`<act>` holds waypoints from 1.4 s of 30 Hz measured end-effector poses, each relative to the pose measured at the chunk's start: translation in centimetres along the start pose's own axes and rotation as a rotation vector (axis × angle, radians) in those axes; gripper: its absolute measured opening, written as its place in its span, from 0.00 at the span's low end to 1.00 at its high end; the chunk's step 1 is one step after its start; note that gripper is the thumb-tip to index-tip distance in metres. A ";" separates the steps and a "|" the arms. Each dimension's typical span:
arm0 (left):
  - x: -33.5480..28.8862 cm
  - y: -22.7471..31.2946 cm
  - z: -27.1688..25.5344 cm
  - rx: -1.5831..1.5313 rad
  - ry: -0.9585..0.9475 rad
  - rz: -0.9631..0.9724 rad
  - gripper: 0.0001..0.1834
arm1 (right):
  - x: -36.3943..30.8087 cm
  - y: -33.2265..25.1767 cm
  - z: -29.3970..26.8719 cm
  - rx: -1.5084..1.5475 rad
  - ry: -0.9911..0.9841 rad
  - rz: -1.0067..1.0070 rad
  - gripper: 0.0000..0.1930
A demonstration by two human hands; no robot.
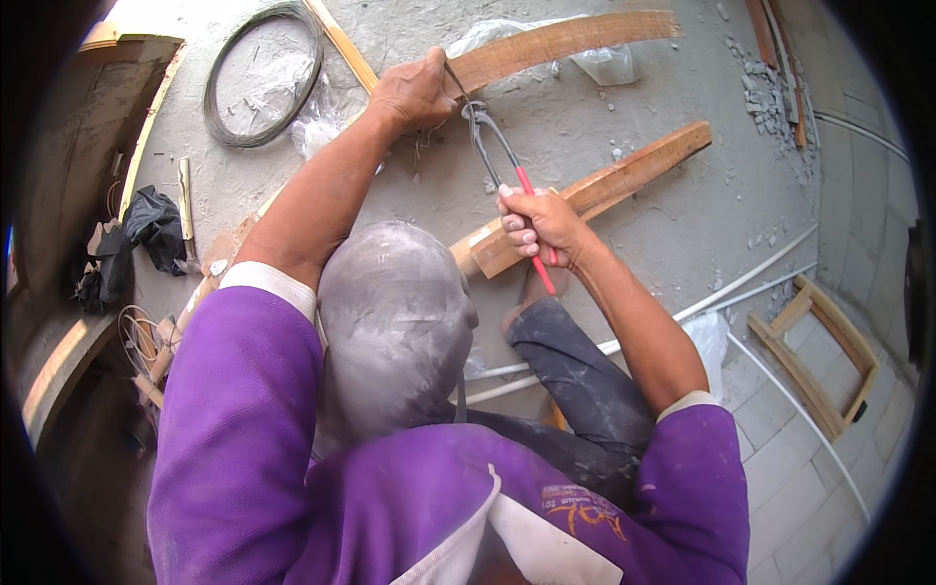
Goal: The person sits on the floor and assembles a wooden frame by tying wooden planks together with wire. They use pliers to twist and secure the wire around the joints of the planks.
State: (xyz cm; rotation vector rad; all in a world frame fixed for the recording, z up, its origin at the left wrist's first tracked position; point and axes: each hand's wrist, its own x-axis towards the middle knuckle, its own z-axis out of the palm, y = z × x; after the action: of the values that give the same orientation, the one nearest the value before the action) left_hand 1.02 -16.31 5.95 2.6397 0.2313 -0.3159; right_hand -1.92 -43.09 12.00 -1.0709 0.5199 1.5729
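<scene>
My right hand [546,226] is closed around the red-sleeved handles of a pair of long pincers [497,143]. Their metal jaws point up and to the left, close to my left hand [417,91]. That hand is closed, with a thin dark piece of wire [457,81] running from its fingertips to the jaws; the exact grip of the jaws is too small to tell. A wooden plank [561,44] reaches rightward from beside my left fingers. Below the pincers, a thicker wooden piece [639,168] lies slanted on the floor, passing behind my right hand.
A coil of wire [211,96] lies at the upper left beside clear plastic. My dusty grey knee [395,312] rises between my arms. White pipes [760,276] cross the floor at right, near a small wooden frame [850,346]. A black plastic bag [156,229] lies at left.
</scene>
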 end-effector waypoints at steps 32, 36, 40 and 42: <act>-2.0 8.9 0.0 0.098 -0.227 0.687 0.34 | -0.3 -1.5 -0.8 -1.724 0.882 -0.473 0.14; -1.1 3.8 -4.0 0.138 -0.140 0.425 0.53 | -0.5 -1.6 -1.6 -1.606 0.690 -0.417 0.17; -0.7 2.1 -1.6 0.063 -0.142 0.226 0.47 | 1.4 -1.1 -3.2 -1.381 0.519 -0.418 0.15; -0.4 0.5 1.1 0.054 0.021 0.169 0.40 | 1.6 -0.7 -3.6 -0.964 0.330 -0.276 0.12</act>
State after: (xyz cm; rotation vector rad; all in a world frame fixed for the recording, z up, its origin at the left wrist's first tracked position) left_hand 0.54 -17.34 5.36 2.6949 0.0053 -0.2413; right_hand 0.02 -44.86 8.98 -2.0451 -0.2329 1.3962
